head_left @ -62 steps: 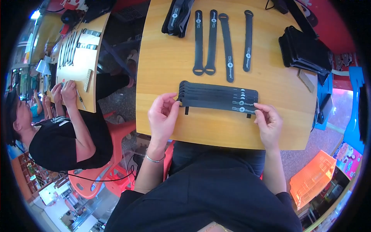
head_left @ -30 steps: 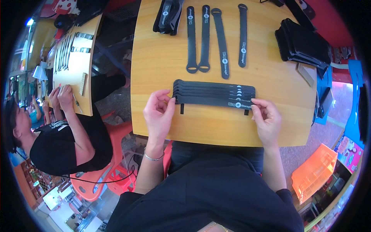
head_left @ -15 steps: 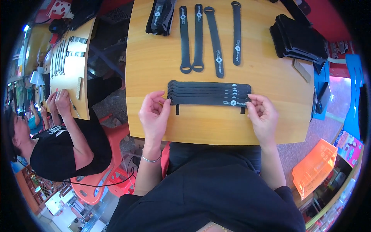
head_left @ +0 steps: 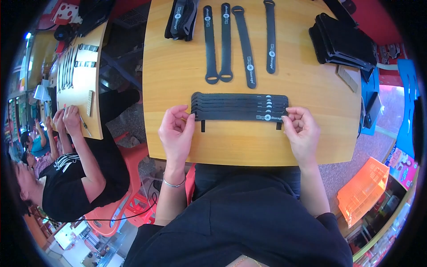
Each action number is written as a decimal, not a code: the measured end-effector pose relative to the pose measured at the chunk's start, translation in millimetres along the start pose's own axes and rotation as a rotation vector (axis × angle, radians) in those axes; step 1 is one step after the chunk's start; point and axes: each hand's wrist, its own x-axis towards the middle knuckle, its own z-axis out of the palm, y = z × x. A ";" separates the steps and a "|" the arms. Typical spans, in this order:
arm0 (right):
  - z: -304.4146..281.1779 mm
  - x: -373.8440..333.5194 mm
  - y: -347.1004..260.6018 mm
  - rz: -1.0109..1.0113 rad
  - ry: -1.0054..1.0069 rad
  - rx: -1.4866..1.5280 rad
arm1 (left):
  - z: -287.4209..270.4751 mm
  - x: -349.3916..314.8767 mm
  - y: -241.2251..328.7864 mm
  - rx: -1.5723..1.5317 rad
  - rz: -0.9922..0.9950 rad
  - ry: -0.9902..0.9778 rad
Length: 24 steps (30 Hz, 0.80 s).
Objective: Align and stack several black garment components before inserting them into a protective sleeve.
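Observation:
Several black hook-and-loop straps (head_left: 231, 107) lie crosswise before me in an overlapping, stepped row, with white printing near the right end. My left hand (head_left: 175, 133) pinches the left end of the nearest strap between thumb and finger. At its right end, my right hand (head_left: 303, 132) does the same, the other fingers curled. Two short black tabs stick out below the row, a left tab (head_left: 203, 126) and a right tab (head_left: 279, 126). Farther back, loose straps with slotted ends lie lengthwise, among them a left strap (head_left: 210, 49) and a right strap (head_left: 271, 44).
On the wooden table (head_left: 249, 149), a strap bundle (head_left: 180, 22) stands at the back left. A black stack (head_left: 344, 42) and a thin grey bar (head_left: 347, 79) are at the right. An orange basket (head_left: 364, 191) stands lower right. At left, a co-worker (head_left: 75, 178) sits at another table.
My hands and the row of straps have hardly moved. The view has shifted slightly, and the co-worker at the left has leaned back a little.

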 end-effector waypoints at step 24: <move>1.3 0.5 -0.3 -0.016 0.019 -0.015 | -0.1 -0.4 -1.2 0.009 -0.011 0.010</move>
